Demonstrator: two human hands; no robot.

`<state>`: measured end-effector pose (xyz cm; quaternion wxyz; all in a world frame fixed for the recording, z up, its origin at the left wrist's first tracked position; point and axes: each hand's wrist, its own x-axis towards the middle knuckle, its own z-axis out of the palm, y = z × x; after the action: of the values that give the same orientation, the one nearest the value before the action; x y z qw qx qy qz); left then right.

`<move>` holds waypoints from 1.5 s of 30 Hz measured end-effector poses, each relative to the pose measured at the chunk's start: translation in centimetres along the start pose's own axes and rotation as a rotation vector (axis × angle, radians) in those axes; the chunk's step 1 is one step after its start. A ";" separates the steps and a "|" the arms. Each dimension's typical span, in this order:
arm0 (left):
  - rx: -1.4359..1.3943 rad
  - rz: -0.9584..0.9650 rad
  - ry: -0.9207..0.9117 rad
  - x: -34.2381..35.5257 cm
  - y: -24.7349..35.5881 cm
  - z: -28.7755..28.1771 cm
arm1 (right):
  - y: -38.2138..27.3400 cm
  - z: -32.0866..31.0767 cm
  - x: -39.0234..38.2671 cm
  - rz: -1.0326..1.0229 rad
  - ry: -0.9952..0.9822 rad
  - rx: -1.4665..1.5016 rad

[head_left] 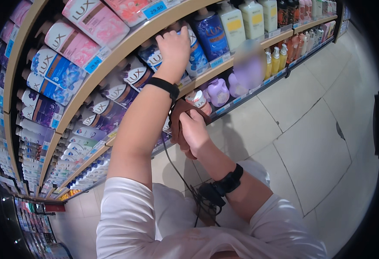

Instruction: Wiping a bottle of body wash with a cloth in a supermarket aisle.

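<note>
My left hand reaches onto a shelf among blue and white pump bottles, with one bottle just right of it and another on its left. Its thumb and fingers are apart over the bottle tops; whether they touch one is hidden. Closer to my body, my right hand is closed round a bunched brown cloth, which hangs below the fingers. Dark straps circle both wrists, and a black device sits by the right forearm.
Curved shelf edges run along the left and far side, packed with pink, blue and purple bottles. Lower down stand purple jugs and yellow pump bottles. A dark cable dangles between my arms. Tiled floor spreads to the right.
</note>
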<state>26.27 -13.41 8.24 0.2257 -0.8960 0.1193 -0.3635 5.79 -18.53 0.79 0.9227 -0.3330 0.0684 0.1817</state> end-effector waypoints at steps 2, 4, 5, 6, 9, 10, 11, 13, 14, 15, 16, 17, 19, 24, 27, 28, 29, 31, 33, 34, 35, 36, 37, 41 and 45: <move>-0.055 -0.015 -0.077 0.2 -0.2 0.1 | 0.0 -0.2 0.2 -0.002 0.003 -0.025; -0.112 -0.028 -0.144 0.3 -0.6 0.1 | -0.1 -0.2 0.3 0.001 0.009 -0.084; -0.121 -0.036 -0.167 0.4 -0.8 0.1 | -0.2 -0.3 0.3 -0.008 -0.011 -0.071; -0.132 -0.031 -0.171 0.4 -0.9 0.1 | -0.3 -0.2 0.3 -0.013 -0.015 -0.057; -0.162 -0.025 -0.189 0.3 -1.2 0.3 | -0.5 -0.2 0.1 -0.020 -0.019 -0.030; -0.169 -0.029 -0.198 0.3 -1.2 0.4 | -0.5 -0.1 0.1 -0.035 -0.041 -0.020; -0.183 -0.030 -0.200 0.3 -1.3 0.4 | -0.6 -0.1 0.0 -0.004 -0.019 -0.032; -0.202 -0.044 -0.230 0.3 -1.3 0.5 | -0.5 -0.1 0.0 0.012 -0.024 -0.036; -0.215 -0.048 -0.241 0.4 -1.4 0.5 | -0.5 -0.1 0.0 0.016 -0.020 -0.041; -0.211 -0.049 -0.258 0.4 -1.4 0.5 | -0.4 -0.1 0.1 -0.003 -0.022 -0.033; -0.207 -0.048 -0.272 0.4 -1.4 0.4 | -0.4 -0.2 0.1 -0.024 -0.024 -0.025; -0.203 -0.048 -0.285 0.4 -1.4 0.3 | -0.3 -0.2 0.2 -0.025 -0.024 -0.042; -0.246 -0.077 -0.267 0.0 -1.5 -0.2 | -0.3 -0.4 0.4 -0.019 -0.011 -0.077; -0.384 -0.038 -0.025 -3.3 -2.7 -2.8 | -0.5 -0.7 0.6 -0.077 -0.010 -0.056; -0.581 0.085 -0.095 -7.9 -4.7 -5.6 | -0.9 -0.7 0.4 -0.072 0.007 -0.069; -0.643 0.097 -0.174 -9.7 -5.7 -6.7 | -1.1 -0.7 0.4 -0.072 0.006 -0.069; -0.691 0.059 -0.258 -11.5 -6.7 -7.8 | -1.2 -0.8 0.4 -0.054 0.004 -0.112; -0.834 -0.090 -0.401 -15.0 -8.6 -10.0 | -1.4 -1.0 0.5 -0.028 -0.043 -0.310; -1.043 -0.282 -0.487 -18.5 -9.9 -12.2 | -1.3 -1.3 0.4 -0.008 -0.081 -0.520; -1.119 -0.383 -0.548 -20.2 -10.0 -13.0 | -1.0 -1.4 0.1 -0.066 -0.120 -0.665; -1.153 -0.387 -0.587 -22.0 -9.9 -13.8 | -0.7 -1.4 -0.2 -0.129 -0.174 -0.804; -1.176 -0.403 -0.640 -23.7 -9.7 -14.6 | -0.2 -1.3 -0.6 -0.201 -0.208 -0.947; -1.246 -0.436 -0.681 -25.2 -9.0 -15.1 | 0.4 -1.1 -1.2 -0.215 -0.214 -1.027; -1.475 -0.417 -0.568 -30.5 -5.8 -15.0 | 2.7 1.0 -4.5 -0.291 -0.480 -1.077; -1.543 -0.669 -0.428 -34.4 -5.3 -13.5 | 2.9 1.7 -6.6 -0.144 -0.645 -1.345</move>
<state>-7.39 -0.13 -1.17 -0.5461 -0.8359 0.0178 -0.0521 -1.43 -17.28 2.02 0.5040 -0.7592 -0.3530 0.2123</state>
